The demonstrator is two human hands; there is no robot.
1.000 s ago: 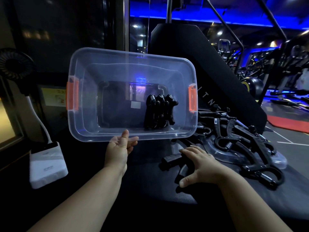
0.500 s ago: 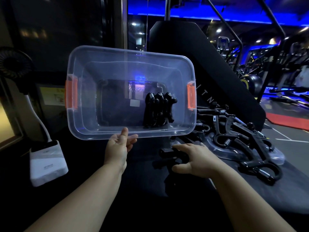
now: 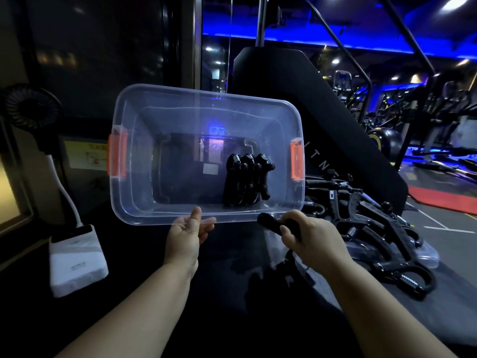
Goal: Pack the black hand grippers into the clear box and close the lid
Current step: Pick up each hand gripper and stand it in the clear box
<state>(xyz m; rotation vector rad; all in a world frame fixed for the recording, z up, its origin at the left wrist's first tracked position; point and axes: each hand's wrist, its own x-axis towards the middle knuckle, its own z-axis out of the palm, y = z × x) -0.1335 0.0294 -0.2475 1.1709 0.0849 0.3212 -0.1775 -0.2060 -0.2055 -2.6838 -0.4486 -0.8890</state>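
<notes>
The clear box [image 3: 134, 202], with orange latches on both short ends, is tilted up so its open side faces me. My left hand [image 3: 187, 235] holds its near rim, thumb on the edge. A row of black hand grippers [image 3: 244, 180] stands packed at the right of its bottom. My right hand [image 3: 309, 236] grips one black hand gripper [image 3: 271, 223] just below the box's near right corner. More black hand grippers [image 3: 374, 228] lie heaped to the right, on top of the clear lid [image 3: 426, 257].
A white box-shaped device [image 3: 77, 259] with a hose and a small black fan [image 3: 31, 107] stand at the left. A black padded machine panel [image 3: 322, 120] rises behind the box. Gym equipment fills the blue-lit right background.
My right hand has closed round a hand gripper on the dark surface and lifted it up to the box's near rim. The box and my left hand have barely moved.
</notes>
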